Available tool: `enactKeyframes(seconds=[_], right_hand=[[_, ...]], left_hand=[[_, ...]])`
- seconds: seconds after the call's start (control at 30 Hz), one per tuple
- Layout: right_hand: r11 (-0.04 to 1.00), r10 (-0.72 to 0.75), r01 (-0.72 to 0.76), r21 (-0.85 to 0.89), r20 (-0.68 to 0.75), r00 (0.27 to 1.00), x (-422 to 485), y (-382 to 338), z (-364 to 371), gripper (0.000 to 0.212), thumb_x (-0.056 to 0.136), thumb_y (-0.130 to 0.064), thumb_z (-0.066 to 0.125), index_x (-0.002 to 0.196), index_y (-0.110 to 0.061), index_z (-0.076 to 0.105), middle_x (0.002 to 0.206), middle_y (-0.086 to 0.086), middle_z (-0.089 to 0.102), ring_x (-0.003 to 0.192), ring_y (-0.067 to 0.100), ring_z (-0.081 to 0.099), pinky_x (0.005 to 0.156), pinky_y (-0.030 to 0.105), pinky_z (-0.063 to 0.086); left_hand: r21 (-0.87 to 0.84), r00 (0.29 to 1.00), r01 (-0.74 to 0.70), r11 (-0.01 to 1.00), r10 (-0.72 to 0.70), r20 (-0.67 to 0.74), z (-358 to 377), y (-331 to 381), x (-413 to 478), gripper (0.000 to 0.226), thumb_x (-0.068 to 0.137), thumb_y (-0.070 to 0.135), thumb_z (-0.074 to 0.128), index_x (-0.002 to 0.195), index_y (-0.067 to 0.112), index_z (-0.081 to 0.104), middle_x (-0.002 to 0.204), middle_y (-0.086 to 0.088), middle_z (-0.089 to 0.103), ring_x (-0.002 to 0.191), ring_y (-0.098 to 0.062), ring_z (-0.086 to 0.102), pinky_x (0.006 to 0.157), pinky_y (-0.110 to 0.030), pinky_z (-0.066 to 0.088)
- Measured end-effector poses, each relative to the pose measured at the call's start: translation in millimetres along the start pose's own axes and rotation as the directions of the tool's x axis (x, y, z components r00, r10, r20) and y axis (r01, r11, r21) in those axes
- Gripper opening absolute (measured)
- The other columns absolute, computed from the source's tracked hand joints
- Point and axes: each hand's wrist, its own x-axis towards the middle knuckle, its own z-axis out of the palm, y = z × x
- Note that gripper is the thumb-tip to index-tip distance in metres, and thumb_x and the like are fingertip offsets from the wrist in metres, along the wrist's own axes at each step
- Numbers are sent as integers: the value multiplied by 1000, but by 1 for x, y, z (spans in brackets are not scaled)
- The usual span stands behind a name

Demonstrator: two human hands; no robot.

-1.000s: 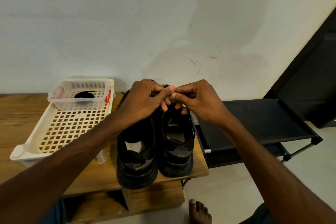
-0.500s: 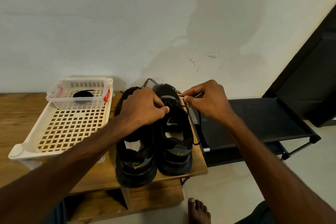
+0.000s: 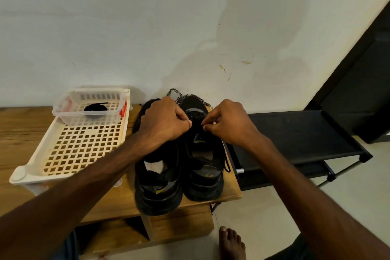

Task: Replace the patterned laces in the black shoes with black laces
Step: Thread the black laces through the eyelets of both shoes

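Two black shoes stand heels toward me on the wooden table: the left shoe and the right shoe. A black lace runs through the right shoe's eyelets and hangs down its right side. My left hand pinches at the lace area from the left. My right hand pinches a black lace end over the tongue. Patterned black-and-white laces lie behind the toes by the wall. A coiled black lace sits in the small clear basket.
A white lattice tray holds the clear basket at the table's left. A black rack stands to the right, lower than the table. My bare foot is on the floor below. The wall rises right behind the shoes.
My hands first pulled apart, the right drawing the black lace out to the right, then both came down close together over the right shoe's lacing.
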Motion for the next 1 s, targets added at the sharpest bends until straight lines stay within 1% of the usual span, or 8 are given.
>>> enactKeyframes(seconds=[0.1, 0.2, 0.3, 0.37, 0.53, 0.63, 0.73, 1.0], right_hand=[[999, 18, -18, 30, 8, 1000, 1, 4, -3, 13, 84, -18, 83, 94, -25, 84, 93, -7, 78, 78, 4, 68, 69, 14, 53], [997, 28, -29, 68, 15, 999, 0, 6, -7, 12, 83, -19, 84, 94, -25, 83, 88, -9, 78, 76, -1, 67, 63, 4, 44], [997, 24, -25, 77, 14, 1000, 0, 5, -6, 11, 83, -19, 83, 93, -26, 83, 89, -8, 78, 77, 0, 67, 66, 8, 48], [998, 15, -15, 68, -9, 1000, -1, 4, -3, 11, 84, -19, 83, 92, -26, 83, 90, -8, 78, 76, 0, 67, 68, 12, 53], [998, -11, 15, 55, -63, 998, 2, -3, 10, 11, 87, -17, 78, 93, -24, 83, 91, -10, 75, 74, -1, 62, 64, 7, 41], [998, -35, 39, 41, -94, 995, 6, -8, 18, 11, 86, -15, 76, 90, -22, 84, 89, -7, 77, 80, 3, 66, 65, 9, 41], [998, -41, 44, 35, -90, 995, 9, -10, 21, 14, 84, -11, 75, 88, -21, 84, 82, -6, 76, 75, 3, 66, 63, 12, 43], [999, -6, 10, 32, -115, 993, 9, -11, 23, 16, 82, -6, 73, 85, -17, 84, 80, -5, 76, 74, 3, 66, 59, 5, 37]], left_hand=[[-29, 999, 46, 999, -45, 21, -2, 0, 2, 8, 80, 36, 85, 82, 28, 82, 71, 16, 68, 67, -1, 61, 53, -16, 38], [-54, 996, 83, 995, -80, 50, -3, 1, 4, 11, 80, 35, 85, 81, 25, 82, 75, 9, 73, 72, -6, 65, 55, -19, 42], [-66, 992, 117, 991, -113, 60, -3, 1, 4, 11, 80, 36, 85, 81, 25, 82, 81, 6, 75, 80, -11, 68, 61, -22, 46], [-84, 991, 126, 988, -121, 62, -4, 0, 3, 10, 80, 35, 85, 81, 25, 83, 81, 5, 75, 80, -11, 68, 58, -21, 43], [-109, 989, 143, 984, -139, 51, -6, 1, 0, 11, 80, 34, 83, 86, 24, 83, 82, 4, 75, 78, -9, 66, 58, -22, 43], [-111, 990, 135, 985, -130, 52, -5, 2, -1, 12, 83, 32, 82, 90, 22, 83, 85, 3, 76, 79, -9, 66, 57, -21, 44], [-134, 989, 147, 980, -142, 47, -4, 2, -2, 10, 82, 30, 82, 89, 22, 83, 83, 5, 75, 78, -7, 65, 57, -21, 44], [-159, 989, 141, 977, -131, 68, -5, 1, -4, 5, 84, 26, 80, 87, 23, 82, 75, 14, 67, 75, -2, 60, 60, -19, 39]])
